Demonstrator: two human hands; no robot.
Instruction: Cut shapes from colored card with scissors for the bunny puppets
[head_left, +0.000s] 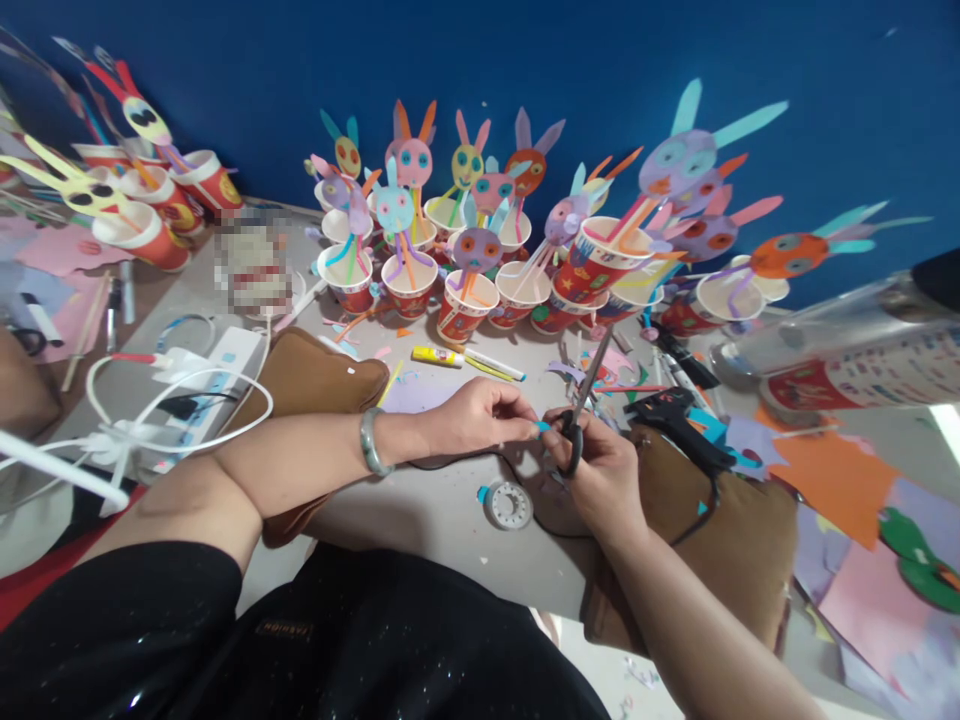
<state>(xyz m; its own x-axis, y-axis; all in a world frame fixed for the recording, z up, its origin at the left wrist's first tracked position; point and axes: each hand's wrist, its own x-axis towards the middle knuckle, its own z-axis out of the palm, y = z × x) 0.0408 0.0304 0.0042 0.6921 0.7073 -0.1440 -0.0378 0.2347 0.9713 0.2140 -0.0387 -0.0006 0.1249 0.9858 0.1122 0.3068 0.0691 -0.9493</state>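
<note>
My left hand (pixel 491 412), with a bangle at its wrist, pinches a small blue piece (pixel 541 427), perhaps paper, between thumb and fingertips. Close beside it, my right hand (pixel 604 470) is closed around black-handled scissors (pixel 592 372), their blades pointing up and away from me. The right fingertips meet the left ones at the blue piece; whether they also grip it, I cannot tell. Below the hands lies a white ring-shaped roll (pixel 509 506) with a bit of blue at its edge. A yellow glue stick (pixel 437 356) and a marker (pixel 495 368) lie beyond them.
Several red paper cups (pixel 466 312) with paper rabbit heads stand along the blue wall (pixel 480 50). At right are a black glue gun (pixel 679 425), a brown cushion (pixel 720 540), a clear bottle (pixel 825 350) and orange paper (pixel 829 475). White cables (pixel 180 385) tangle at left.
</note>
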